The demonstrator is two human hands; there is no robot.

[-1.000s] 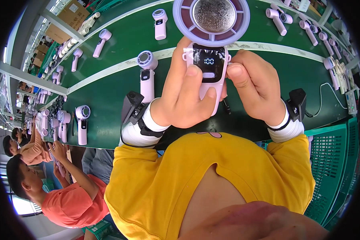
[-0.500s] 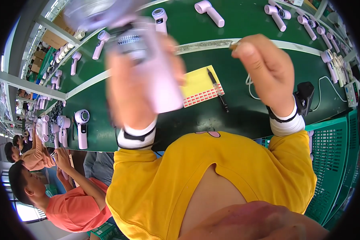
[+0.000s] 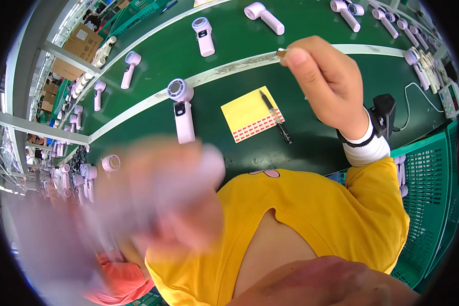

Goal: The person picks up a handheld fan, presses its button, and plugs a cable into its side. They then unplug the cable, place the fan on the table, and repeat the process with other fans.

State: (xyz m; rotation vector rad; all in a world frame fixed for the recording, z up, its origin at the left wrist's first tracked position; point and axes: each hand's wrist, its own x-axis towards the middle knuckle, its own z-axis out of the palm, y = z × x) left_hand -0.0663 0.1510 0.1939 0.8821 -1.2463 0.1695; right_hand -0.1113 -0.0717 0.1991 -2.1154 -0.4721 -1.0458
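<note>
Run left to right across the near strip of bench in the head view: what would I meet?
Lilac handheld fan → yellow sheet with red arrows → right hand → black wrist-worn device → gray box-shaped unit

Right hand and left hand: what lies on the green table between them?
The head view shows a yellow sheet with red marks, a black pen partly across it.

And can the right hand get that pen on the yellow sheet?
Probably yes: the pen lies near the right hand, and nothing seems to stand between them, though that hand pinches a small brownish piece.
</note>
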